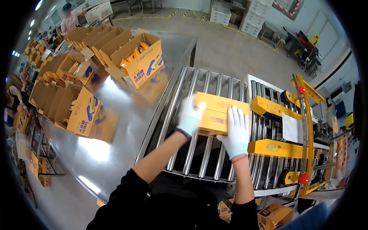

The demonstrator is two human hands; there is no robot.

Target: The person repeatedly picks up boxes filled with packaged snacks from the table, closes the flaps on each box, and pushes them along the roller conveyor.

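Observation:
A closed yellow cardboard box (214,115) lies on the metal rollers, its top flaps folded down along a middle seam. My right hand (236,132), in a white glove, rests flat on the right part of its top with the fingers stretched out. At the box's left end is my left hand (190,117), also white-gloved and smeared by motion, with thumb and fingers apart. The roller conveyor (188,155) runs under the box towards a taping machine (310,126), whose yellow side guides (276,148) stand just right of the box.
On the steel table (126,115) to the left stand rows of open boxes (130,57), some holding orange packets (134,55). A person (69,19) stands at the far left. More cartons (275,215) sit below the conveyor. White crates (251,23) are stacked at the back.

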